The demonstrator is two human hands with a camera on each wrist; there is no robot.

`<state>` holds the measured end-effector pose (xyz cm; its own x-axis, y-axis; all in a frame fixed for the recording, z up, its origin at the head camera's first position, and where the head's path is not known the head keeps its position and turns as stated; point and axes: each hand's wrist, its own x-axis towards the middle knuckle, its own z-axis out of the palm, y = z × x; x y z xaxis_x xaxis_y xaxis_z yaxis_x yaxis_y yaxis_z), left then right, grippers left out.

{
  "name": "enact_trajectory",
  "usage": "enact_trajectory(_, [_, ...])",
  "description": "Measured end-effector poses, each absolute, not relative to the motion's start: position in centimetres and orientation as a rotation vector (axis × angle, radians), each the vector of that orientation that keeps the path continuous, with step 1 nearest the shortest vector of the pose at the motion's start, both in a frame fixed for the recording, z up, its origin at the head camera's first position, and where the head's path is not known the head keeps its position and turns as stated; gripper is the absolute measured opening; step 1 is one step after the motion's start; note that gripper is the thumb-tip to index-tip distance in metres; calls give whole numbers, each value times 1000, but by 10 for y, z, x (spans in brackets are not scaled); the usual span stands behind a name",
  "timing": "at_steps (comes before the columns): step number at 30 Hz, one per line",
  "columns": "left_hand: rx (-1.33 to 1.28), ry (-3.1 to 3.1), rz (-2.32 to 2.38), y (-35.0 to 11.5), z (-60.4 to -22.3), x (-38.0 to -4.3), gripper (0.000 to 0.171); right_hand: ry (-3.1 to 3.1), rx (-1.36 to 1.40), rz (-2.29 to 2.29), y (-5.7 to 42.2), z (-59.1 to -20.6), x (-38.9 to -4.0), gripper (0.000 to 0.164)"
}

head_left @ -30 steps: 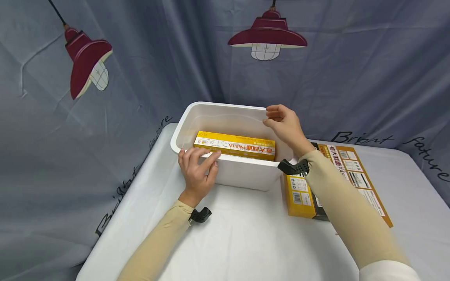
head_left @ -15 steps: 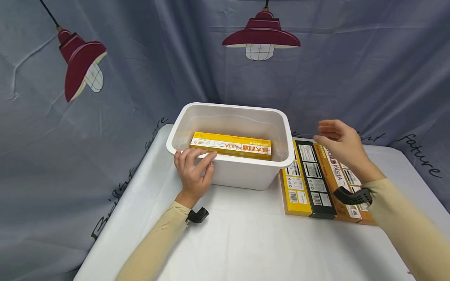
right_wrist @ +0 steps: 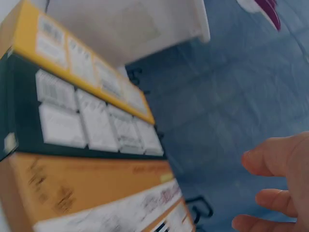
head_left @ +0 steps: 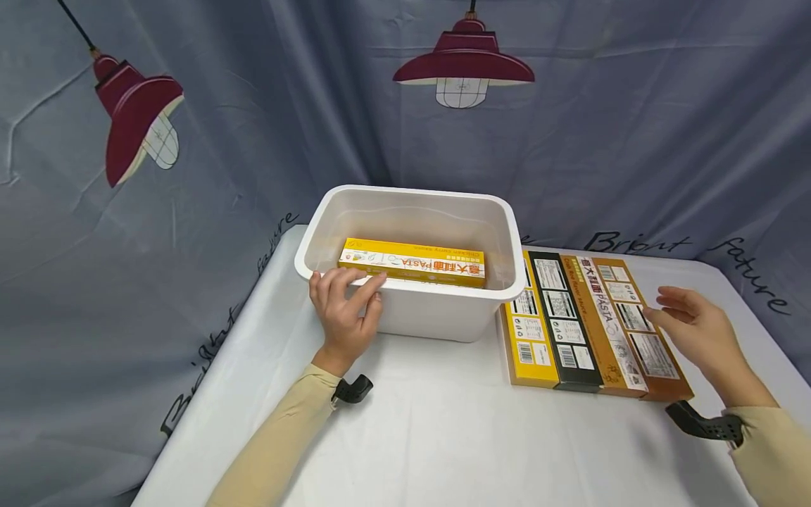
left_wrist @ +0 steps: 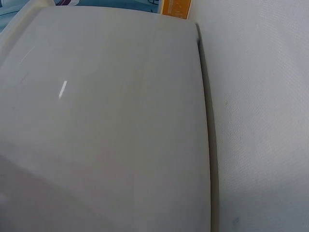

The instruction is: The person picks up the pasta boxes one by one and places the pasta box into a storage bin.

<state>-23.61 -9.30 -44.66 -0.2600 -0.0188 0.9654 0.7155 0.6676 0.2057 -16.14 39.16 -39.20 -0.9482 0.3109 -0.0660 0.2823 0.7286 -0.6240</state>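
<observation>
My left hand (head_left: 345, 317) holds the near rim of a white plastic bin (head_left: 437, 310), fingertips over the edge and thumb against the outer wall. Inside the bin lies a yellow and white pasta box (head_left: 415, 264). The bin's wall (left_wrist: 111, 116) fills most of the left wrist view. My right hand (head_left: 703, 327) holds nothing, its fingers loosely bent above the right end of a row of pasta boxes. That row has a yellow box (head_left: 532, 338), a black box (head_left: 567, 324) and an orange box with a white stripe (head_left: 602, 317), with a brown-orange box (head_left: 640, 324) nearest the hand.
A white cloth (head_left: 437, 422) covers the table. Behind it hangs a blue-grey curtain (head_left: 570, 155) printed with red lamps and lettering. The row of boxes lies flat, just right of the bin.
My right hand has moved from the bin's right rim, rightward and nearer, to over the far-right pasta box. My left hand has stayed on the rim.
</observation>
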Motion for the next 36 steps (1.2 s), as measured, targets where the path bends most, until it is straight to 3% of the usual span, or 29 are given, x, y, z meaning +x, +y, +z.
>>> enact_trajectory(20, [-573, -1699, -774, -93, -448, -237, 25, -2525, -1108, 1265, 412, -459, -111, 79])
enact_trajectory(36, [-572, -1713, -761, -93, -449, -237, 25, -2594, -1039, 1238, 424, -492, -103, 86])
